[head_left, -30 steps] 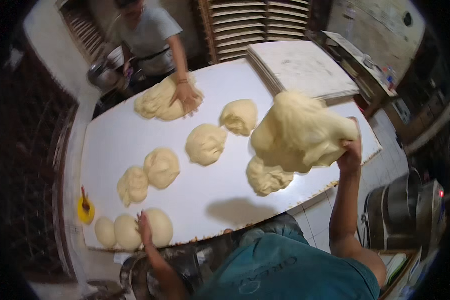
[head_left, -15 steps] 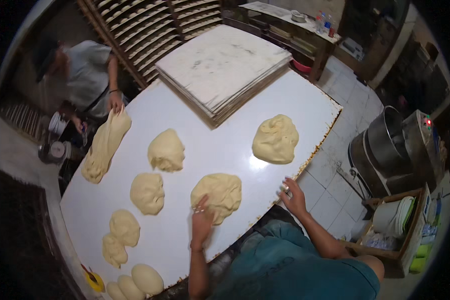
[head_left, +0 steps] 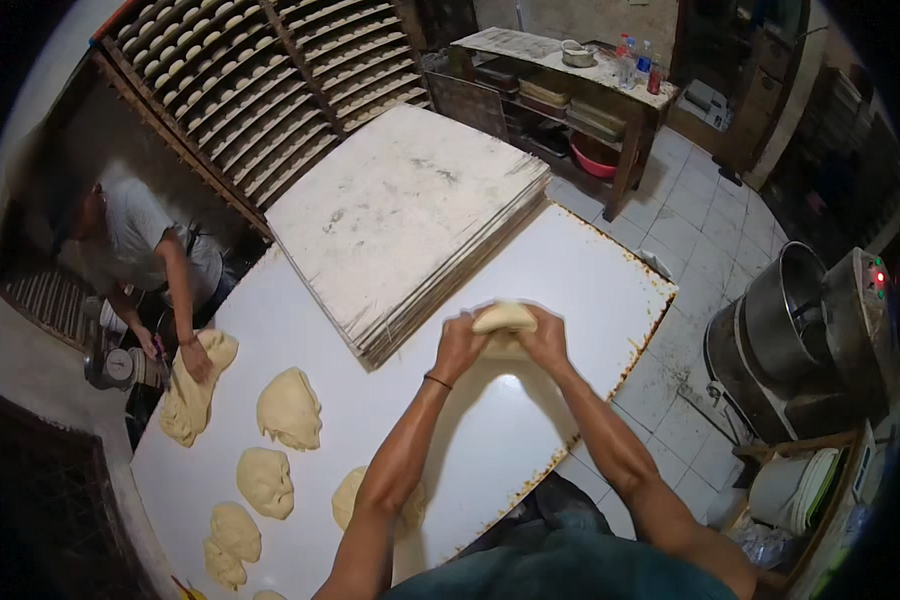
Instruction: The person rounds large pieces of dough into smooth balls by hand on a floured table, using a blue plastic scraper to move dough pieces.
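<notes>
My left hand (head_left: 460,343) and my right hand (head_left: 543,340) are both closed on a lump of pale dough (head_left: 505,318), one at each side. The dough is up off the white tabletop (head_left: 490,430), with a shadow below it. Behind my left forearm, another dough lump (head_left: 348,496) is partly hidden. Farther left lie a rounded dough lump (head_left: 290,408), a second dough lump (head_left: 266,482) and smaller dough pieces (head_left: 234,532) that touch each other. At the far left, a co-worker's hand (head_left: 196,360) rests on a long stretch of dough (head_left: 195,400).
A stack of floured boards (head_left: 410,210) stands on the table's far side. Behind it leans a rack (head_left: 260,100) with rows of small dough pieces. To the right are a metal mixer bowl (head_left: 785,310) and the table's rusty edge (head_left: 635,365). A side table (head_left: 590,70) holds a pot and bottles.
Both my hands have moved forward to the right-hand dough lump and lifted it. My left hand has left the middle lump. The view has shifted; the co-worker's hand lies lower on the long dough.
</notes>
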Demonstrator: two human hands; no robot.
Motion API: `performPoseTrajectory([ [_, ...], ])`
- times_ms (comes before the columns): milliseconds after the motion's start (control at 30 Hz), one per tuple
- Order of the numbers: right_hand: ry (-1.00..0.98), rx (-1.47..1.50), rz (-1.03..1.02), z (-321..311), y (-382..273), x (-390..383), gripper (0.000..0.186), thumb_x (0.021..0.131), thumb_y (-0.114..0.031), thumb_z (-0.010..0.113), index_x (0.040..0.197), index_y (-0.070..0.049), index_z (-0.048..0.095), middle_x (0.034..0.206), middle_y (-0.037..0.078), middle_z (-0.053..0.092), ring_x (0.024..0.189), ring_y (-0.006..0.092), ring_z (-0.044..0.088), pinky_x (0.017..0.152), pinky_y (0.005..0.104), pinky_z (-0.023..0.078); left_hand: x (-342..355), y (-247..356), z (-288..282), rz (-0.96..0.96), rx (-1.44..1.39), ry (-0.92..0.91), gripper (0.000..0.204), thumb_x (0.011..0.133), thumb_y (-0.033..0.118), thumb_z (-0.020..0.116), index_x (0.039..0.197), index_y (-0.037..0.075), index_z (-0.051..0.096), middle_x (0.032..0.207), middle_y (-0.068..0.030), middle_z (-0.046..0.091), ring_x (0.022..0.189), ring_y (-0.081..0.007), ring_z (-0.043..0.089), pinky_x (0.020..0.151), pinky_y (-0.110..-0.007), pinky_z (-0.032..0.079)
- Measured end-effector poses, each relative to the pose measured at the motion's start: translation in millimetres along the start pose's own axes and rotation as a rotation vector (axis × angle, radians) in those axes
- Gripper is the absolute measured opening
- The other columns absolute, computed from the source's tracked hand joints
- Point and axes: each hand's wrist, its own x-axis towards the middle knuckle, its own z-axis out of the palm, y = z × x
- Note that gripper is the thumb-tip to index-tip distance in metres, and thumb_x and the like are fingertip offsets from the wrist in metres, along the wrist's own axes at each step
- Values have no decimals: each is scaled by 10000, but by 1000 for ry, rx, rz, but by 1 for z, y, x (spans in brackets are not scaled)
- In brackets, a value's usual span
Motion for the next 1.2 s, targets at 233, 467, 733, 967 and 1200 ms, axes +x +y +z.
performPoseTrajectory([
  [233, 14, -152, -770, -48, -151, -62, 457, 675, -97, 743, 1103, -53, 587, 916, 163, 650, 769, 327, 647, 689, 341, 523, -80, 163, -58, 679, 93, 579, 547, 641, 280, 808, 1108, 100, 586, 825, -110, 648, 642, -243, 626, 560, -324, 496],
  [467, -766, -825, 54, -71, 16, -189, 453, 736, -262, 668, 1129, -53, 583, 966, 197, 631, 904, 375, 598, 777, 428, 478, -221, 57, 83, -183, 306, -232, 478, 790, 486, 626, 955, 39, 668, 726, -192, 629, 686, -345, 622, 626, -430, 486],
  [733, -1437, -348, 131, -90, -38, -71, 557, 703, -182, 727, 1188, -6, 520, 1079, 176, 606, 999, 277, 591, 853, 339, 457, -127, 51, -22, -125, -151, -959, 480, 772, 320, 708, 1149, 51, 580, 824, -105, 632, 739, -178, 590, 701, -304, 469],
  [967, 97, -146, 264, -92, 82, -89, 617, 777, -74, 657, 1313, -1, 358, 1290, 194, 413, 1200, 303, 410, 966, 381, 371, -5, 4, -11, -210, -137, -112, 538, 876, 297, 561, 1308, 14, 409, 1343, -211, 389, 1271, -324, 340, 1066, -375, 267],
  [1200, 20, -6, 46, 24, 97, -95, 1030, 745, -396, 704, 1417, 5, 35, 1448, 244, 120, 1329, 382, 186, 1064, 453, 239, 24, -4, 37, -236, 19, -622, 683, 870, 402, 506, 1428, 106, 246, 1310, -157, 486, 1188, -321, 472, 1020, -359, 341],
])
